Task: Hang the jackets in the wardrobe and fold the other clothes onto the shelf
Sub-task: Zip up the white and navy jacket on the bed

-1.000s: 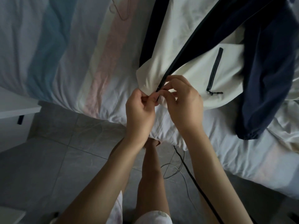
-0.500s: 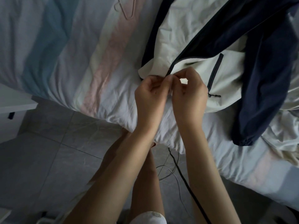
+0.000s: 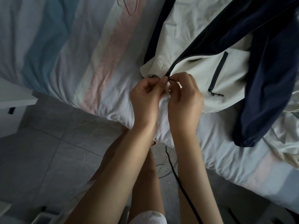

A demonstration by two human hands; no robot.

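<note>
A cream and navy zip jacket (image 3: 199,68) lies spread on the bed, its hem toward me. My left hand (image 3: 145,97) pinches the jacket's hem at the bottom of the front zipper. My right hand (image 3: 184,96) pinches the small black zipper pull (image 3: 169,80) at the zipper's lower end. The two hands touch each other over the hem. One navy sleeve (image 3: 265,97) hangs down across the bed to the right. A pink wire hanger (image 3: 129,5) lies on the bed at the top, partly cut off by the frame.
The bed (image 3: 72,54) has a striped blue, pink and white cover. Crumpled light clothes (image 3: 289,138) lie at the right edge. A black cable (image 3: 176,175) runs over the tiled floor by my legs. A white furniture corner (image 3: 14,97) sits at left.
Both hands stay at the zipper's lower end. The view has shifted a little, and my right hand's fingers now hold the zipper pull more clearly.
</note>
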